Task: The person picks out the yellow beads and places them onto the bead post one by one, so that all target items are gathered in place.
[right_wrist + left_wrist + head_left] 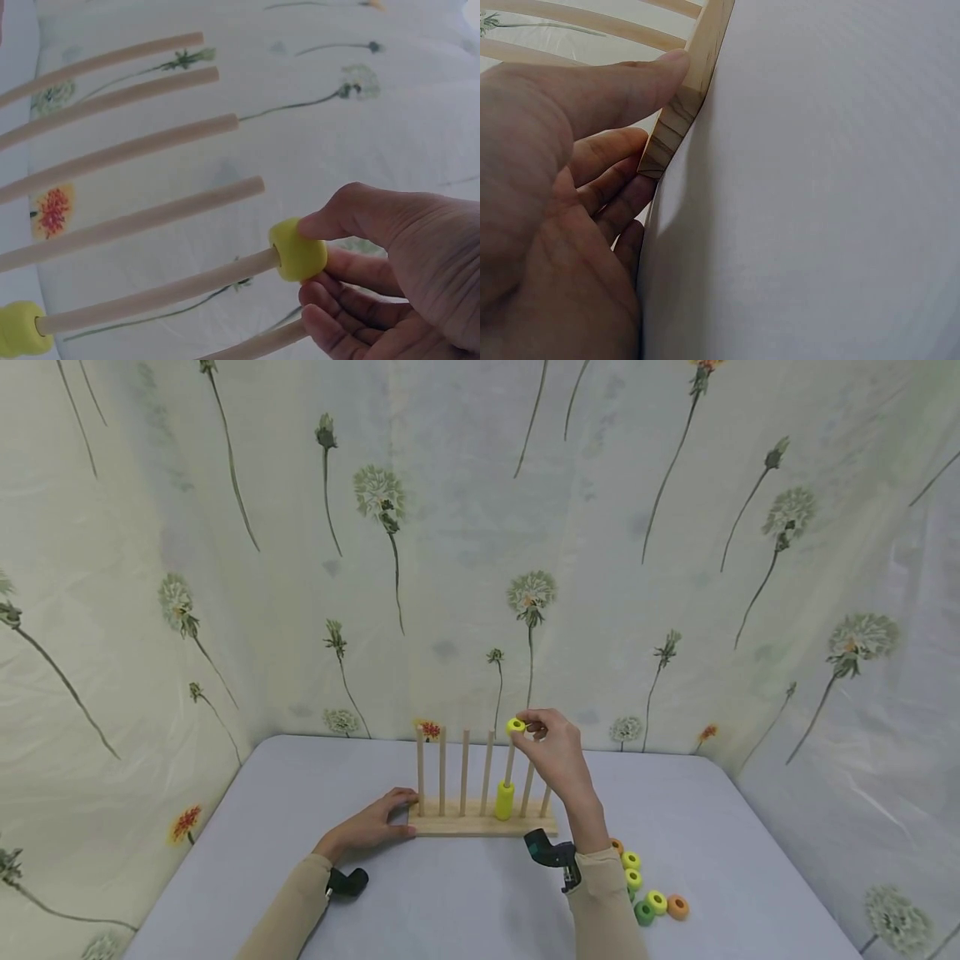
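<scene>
A wooden peg stand (pixel 480 828) has several upright pegs on a long base. My left hand (pixel 371 822) holds the left end of its base, thumb on one side and fingers on the other, as the left wrist view shows. High up, my right hand (pixel 557 758) pinches a yellow bead (pixel 298 251) between thumb and fingers. This bead is at the top of one peg (pixel 161 296), with the peg's tip at or inside its hole. Lower on the same peg sit stacked yellow beads (pixel 505 802).
Loose beads lie on the white table (pixel 450 902) to the right, partly behind my right forearm: yellow beads (pixel 656 902), an orange bead (pixel 678 907), a green bead (pixel 644 913) and others. A flower-patterned curtain (pixel 450 568) hangs behind the table.
</scene>
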`<control>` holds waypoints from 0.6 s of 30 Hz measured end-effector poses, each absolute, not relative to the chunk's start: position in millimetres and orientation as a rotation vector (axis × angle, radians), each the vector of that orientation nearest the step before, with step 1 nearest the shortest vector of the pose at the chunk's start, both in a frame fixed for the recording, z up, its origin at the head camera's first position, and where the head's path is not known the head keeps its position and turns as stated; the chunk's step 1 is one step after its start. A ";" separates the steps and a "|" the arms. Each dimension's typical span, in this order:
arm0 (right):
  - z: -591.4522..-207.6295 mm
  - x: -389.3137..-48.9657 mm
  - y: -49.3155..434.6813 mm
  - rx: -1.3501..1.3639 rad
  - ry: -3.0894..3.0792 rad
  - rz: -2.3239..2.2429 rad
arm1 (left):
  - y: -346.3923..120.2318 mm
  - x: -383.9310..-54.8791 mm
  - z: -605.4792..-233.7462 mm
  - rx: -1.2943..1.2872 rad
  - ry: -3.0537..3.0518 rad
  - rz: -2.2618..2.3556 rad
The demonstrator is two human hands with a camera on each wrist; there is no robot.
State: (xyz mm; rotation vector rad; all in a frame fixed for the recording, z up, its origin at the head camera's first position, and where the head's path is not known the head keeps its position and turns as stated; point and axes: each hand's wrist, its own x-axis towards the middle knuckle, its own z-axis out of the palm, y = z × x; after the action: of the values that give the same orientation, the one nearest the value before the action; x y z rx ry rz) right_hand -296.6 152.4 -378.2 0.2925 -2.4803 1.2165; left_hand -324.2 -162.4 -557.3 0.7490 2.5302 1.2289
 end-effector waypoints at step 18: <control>-376.2 -296.5 152.4 0.316 -2.529 1.155 | -164.1 -328.5 -563.4 0.755 2.479 1.290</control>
State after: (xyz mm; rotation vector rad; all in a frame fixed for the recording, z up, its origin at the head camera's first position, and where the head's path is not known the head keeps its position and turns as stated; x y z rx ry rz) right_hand -296.5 152.4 -376.2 0.3163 -2.5292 1.1552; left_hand -328.5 -164.1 -563.4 0.7550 2.4791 1.2901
